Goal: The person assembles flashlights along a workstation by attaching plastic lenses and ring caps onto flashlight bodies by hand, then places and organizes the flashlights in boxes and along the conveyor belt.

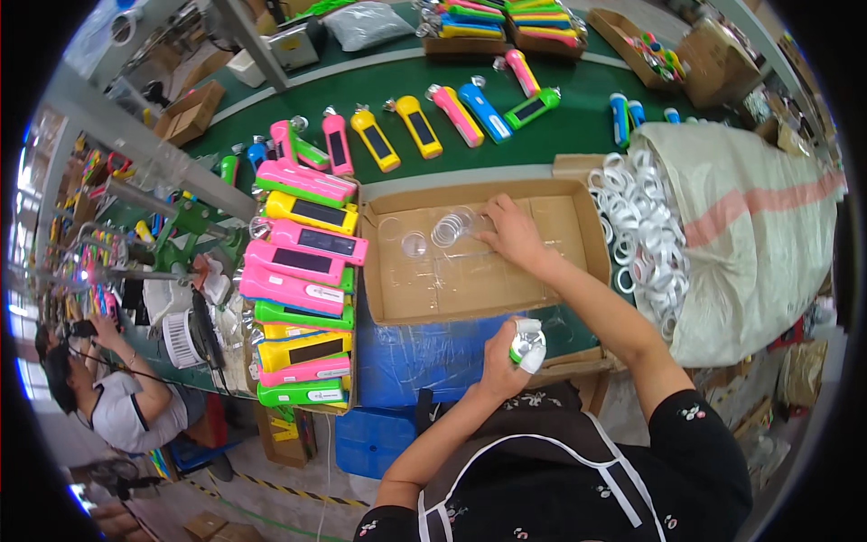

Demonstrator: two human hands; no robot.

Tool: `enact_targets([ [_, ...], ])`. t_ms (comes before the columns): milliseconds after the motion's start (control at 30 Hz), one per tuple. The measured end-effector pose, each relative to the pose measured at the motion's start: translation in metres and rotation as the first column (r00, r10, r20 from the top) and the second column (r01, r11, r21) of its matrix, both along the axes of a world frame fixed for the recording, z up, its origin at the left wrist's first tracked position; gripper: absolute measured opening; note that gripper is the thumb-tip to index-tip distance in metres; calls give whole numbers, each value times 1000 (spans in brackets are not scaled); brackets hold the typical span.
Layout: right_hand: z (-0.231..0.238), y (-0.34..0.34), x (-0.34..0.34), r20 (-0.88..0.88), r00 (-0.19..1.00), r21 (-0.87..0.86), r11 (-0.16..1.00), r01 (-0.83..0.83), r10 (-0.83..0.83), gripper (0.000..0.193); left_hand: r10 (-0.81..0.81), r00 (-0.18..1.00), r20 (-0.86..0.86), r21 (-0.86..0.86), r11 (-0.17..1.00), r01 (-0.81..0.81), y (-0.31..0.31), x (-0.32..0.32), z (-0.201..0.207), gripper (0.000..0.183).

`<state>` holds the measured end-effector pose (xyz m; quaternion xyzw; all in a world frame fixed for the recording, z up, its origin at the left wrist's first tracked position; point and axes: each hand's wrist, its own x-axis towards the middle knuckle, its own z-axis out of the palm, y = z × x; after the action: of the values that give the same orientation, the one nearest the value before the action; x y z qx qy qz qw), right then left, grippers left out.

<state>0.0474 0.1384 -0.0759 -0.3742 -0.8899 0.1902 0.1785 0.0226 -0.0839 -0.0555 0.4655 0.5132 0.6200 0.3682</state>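
Note:
Held upright in my left hand [502, 363] is a flashlight [529, 346], its shiny silver head and white rim facing up. A bit of green body shows by my fingers; the rest is hidden in my grip. My right hand [515, 233] reaches into a shallow cardboard box [406, 305]. Its thumb and fingers close around the right end of a row of clear plastic discs [449, 228]. More clear discs [414, 244] lie loose to the left of that row.
Left of the box, a carton holds stacked pink, yellow and green solar flashlights [298, 262]. More flashlights [418, 126] lie across the green table [361, 95]. White rings [643, 226] spill from a woven sack [750, 235] at right. Another person [126, 397] sits at far left.

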Motion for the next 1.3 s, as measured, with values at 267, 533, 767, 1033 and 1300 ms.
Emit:
enact_targets([
  [267, 35, -27, 85, -416, 782, -804, 590, -78, -464, 25, 11, 998, -65, 22, 1000, -10, 3, 10, -2, 39],
  [533, 91, -141, 160, -326, 847, -915, 365, -171, -419, 31, -118, 971, -206, 49, 990, 131, 5, 10, 8, 43],
  [767, 55, -120, 209, -227, 617, -793, 511, 332, -753, 31, -264, 933, -245, 0, 962, 272, 22, 8, 16, 33],
  [1033, 30, -120, 243, -182, 796, -261, 809, 527, -577, 17, -170, 601, 781, -196, 847, 494, 6, 6, 41, 28],
  [1300, 110, -178, 145, -506, 828, -558, 823, -101, -241, 23, -50, 655, 754, -369, 793, 486, -3, 12, 38, 31],
])
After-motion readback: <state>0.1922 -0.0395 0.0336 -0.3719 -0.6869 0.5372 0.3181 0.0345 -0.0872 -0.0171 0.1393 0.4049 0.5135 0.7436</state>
